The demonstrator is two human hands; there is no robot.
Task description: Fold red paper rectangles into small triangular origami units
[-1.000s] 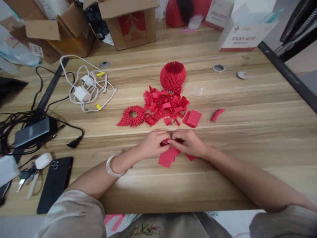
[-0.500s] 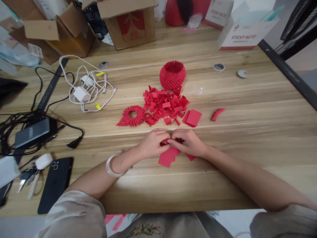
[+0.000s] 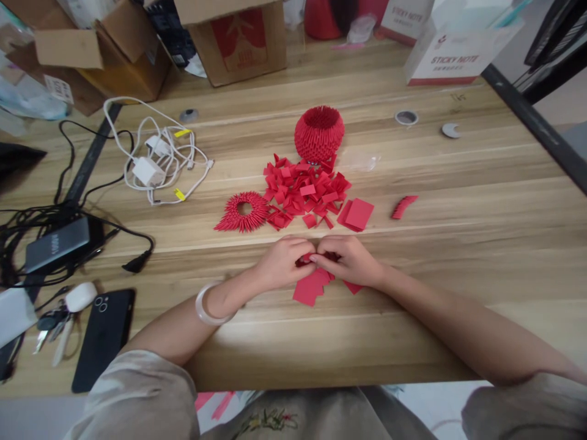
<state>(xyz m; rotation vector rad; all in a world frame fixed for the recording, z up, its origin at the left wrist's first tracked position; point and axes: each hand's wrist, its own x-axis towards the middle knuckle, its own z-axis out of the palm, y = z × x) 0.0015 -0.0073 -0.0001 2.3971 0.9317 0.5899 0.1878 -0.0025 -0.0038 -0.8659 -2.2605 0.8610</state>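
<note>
Left hand (image 3: pixel 285 263): curled round a small red paper piece (image 3: pixel 306 259), gripping it between thumb and fingers; the fingertips are partly hidden.
Right hand (image 3: pixel 351 261): bent inward, just beside the left, its thumb pressed to the same paper.
Held paper's place: between the two hands, above the near part of the worktop (image 3: pixel 435 263).
Held paper's handling: likely very light, thin and crisp, easy to crease or tear, with little slip; best taken by its edges or fold in a light pinch.
Held paper's direction: the visible sliver runs roughly side to side; the rest is covered, so its true long axis cannot be told.
Red sheets (image 3: pixel 312 288) under the hands: flat and skewed, a corner towards the person.
Stacked red squares (image 3: pixel 358 214): just beyond the right hand, slightly turned.
Folded red pieces (image 3: pixel 305 189): a loose heap, pointing every way.
Spiky paper ring (image 3: pixel 257 211): beside the heap, its tapered end leftward and nearer the person.
Curved red strip (image 3: pixel 404 207): far right, its length slanting away and rightward.
Red paper vase (image 3: pixel 320 143): upright behind the heap, mouth up.
</note>
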